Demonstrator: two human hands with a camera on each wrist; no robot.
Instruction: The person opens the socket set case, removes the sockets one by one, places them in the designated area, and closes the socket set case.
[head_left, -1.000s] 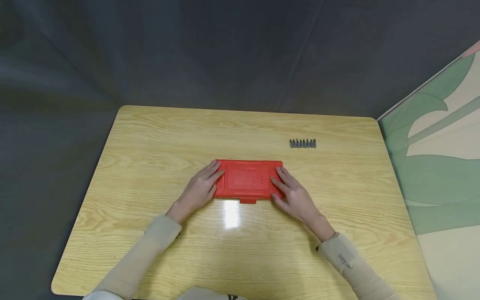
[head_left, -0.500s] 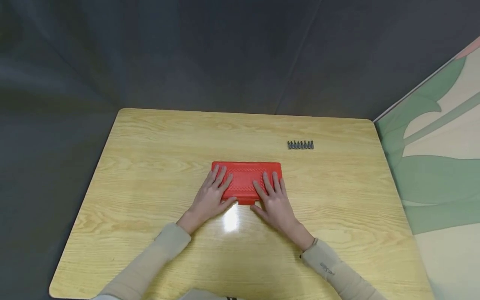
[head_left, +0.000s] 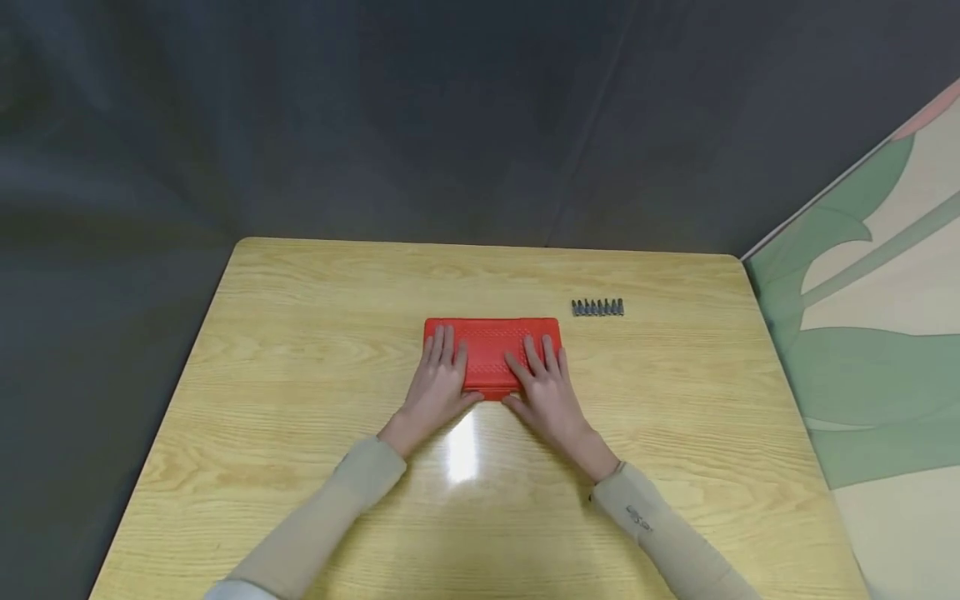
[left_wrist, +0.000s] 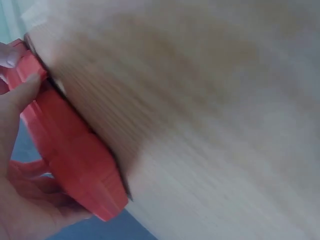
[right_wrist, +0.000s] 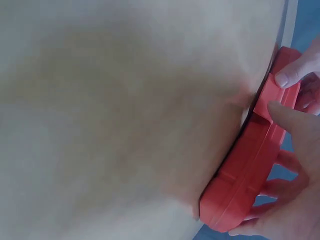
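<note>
A flat red plastic case (head_left: 491, 340) lies shut in the middle of the wooden table (head_left: 300, 375). My left hand (head_left: 441, 375) rests on its left half and my right hand (head_left: 542, 382) on its right half, fingers laid straight across the lid. Both thumbs sit at the near front edge by the small latch tab (right_wrist: 269, 96). In the left wrist view the case (left_wrist: 70, 155) lies between thumb and fingers of my left hand (left_wrist: 20, 200). The right wrist view shows the case (right_wrist: 245, 180) edge-on, held by my right hand (right_wrist: 295, 200).
A short row of several dark screwdriver bits (head_left: 597, 307) lies on the table to the right of the case, farther back. A dark curtain hangs behind the table. A wall with a green leaf pattern (head_left: 862, 350) stands at the right.
Both hands moved from the case's two ends inward onto its lid, thumbs coming to the front edge. The case shifted slightly away from me.
</note>
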